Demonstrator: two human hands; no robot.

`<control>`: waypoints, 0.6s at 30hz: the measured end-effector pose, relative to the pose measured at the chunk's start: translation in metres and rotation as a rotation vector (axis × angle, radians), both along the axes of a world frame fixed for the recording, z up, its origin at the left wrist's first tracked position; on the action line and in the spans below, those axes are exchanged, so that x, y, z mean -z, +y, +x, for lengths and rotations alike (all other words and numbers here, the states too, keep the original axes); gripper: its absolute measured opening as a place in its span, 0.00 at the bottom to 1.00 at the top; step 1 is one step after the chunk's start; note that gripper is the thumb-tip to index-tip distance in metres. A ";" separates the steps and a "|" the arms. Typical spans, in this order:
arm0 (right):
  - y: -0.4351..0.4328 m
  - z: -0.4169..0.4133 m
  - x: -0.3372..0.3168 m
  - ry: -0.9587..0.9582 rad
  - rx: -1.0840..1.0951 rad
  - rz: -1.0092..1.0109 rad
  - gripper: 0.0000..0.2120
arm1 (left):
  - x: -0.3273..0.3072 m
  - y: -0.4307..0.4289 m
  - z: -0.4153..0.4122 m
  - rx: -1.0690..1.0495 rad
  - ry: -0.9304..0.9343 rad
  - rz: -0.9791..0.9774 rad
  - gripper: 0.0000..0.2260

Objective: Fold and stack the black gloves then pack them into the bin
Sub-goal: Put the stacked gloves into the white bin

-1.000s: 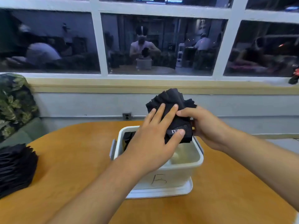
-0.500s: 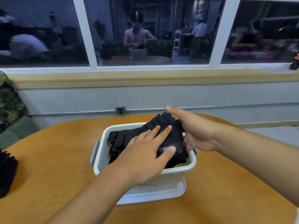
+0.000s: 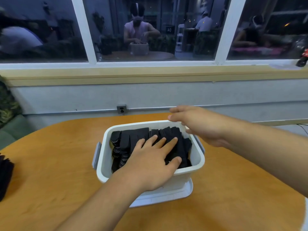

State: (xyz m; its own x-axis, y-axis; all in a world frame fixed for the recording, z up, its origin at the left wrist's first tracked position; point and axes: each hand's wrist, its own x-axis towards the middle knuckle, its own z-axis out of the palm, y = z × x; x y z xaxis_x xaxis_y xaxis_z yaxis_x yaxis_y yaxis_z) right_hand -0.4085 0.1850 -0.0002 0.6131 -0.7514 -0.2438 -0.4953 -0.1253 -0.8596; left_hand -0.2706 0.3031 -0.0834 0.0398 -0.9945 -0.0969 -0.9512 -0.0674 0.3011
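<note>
Gloves (image 3: pixel 180 144) that a second ago were held up above the bin (image 3: pixel 199 157), caught between both hands, now lie inside it. They sit on its right side, against the dotted gloves (image 3: pixel 123 147) already packed along its left wall. Half a second ago the bundle was only going over the rim; now its top is at about rim level.

The left hand (image 3: pixel 150 164) lies flat on the bundle, fingers straight and spread, thumb along the near side. It presses down rather than gripping.

The right hand (image 3: pixel 200 129) has let go and drawn back. It hangs over the bin's far right corner with its fingers loosely extended, holding nothing. It is blurred, so I cannot tell whether it touches the rim.

The bin stands on what looks like its lid (image 3: pixel 166 195), about the middle of the round table (image 3: pixel 50 164) and somewhat toward the far edge.

For the task, this batch counts as packed, or nearly so. What seems left is to flatten it so that it stays below the rim. The bin looks close to full across its width.

A dark pile (image 3: pixel 5 172), probably more gloves, shows at the table's left edge, partly out of view. If so, more folding and packing probably remains, and room in the bin could become the difficulty.
</note>
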 end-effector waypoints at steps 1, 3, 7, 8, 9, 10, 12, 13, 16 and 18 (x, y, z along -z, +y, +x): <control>0.000 -0.001 -0.004 0.022 -0.059 -0.144 0.15 | 0.000 0.000 0.001 0.007 0.027 -0.026 0.28; 0.000 -0.003 -0.007 0.105 -0.181 -0.288 0.16 | -0.002 0.003 0.006 0.005 0.126 -0.112 0.25; 0.002 -0.001 0.008 0.363 -0.399 -0.386 0.22 | -0.009 0.016 0.028 -0.088 0.219 -0.311 0.14; 0.003 0.001 0.013 0.409 -0.433 -0.397 0.27 | -0.010 0.019 0.035 -0.130 0.197 -0.332 0.14; 0.003 0.005 0.018 0.440 -0.449 -0.408 0.32 | -0.009 0.023 0.042 -0.172 0.180 -0.326 0.14; 0.002 0.008 0.023 0.474 -0.460 -0.430 0.37 | -0.008 0.026 0.048 -0.203 0.167 -0.301 0.15; 0.001 0.016 0.029 0.551 -0.494 -0.503 0.44 | -0.005 0.029 0.055 -0.203 0.144 -0.222 0.17; 0.001 0.020 0.031 0.603 -0.518 -0.547 0.46 | -0.003 0.030 0.056 -0.194 0.128 -0.190 0.18; -0.004 0.031 0.037 0.773 -0.601 -0.596 0.51 | -0.002 0.030 0.057 -0.204 0.036 -0.143 0.18; -0.009 0.037 0.042 0.850 -0.669 -0.566 0.51 | -0.003 0.031 0.058 -0.213 -0.003 -0.124 0.17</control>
State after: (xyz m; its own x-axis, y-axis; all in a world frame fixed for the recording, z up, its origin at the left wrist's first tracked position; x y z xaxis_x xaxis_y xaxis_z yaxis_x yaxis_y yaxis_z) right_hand -0.3716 0.1761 -0.0422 0.7241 -0.4790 -0.4963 -0.5676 -0.8226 -0.0343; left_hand -0.2123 0.3344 -0.0803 0.2499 -0.9679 0.0254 -0.9204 -0.2293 0.3168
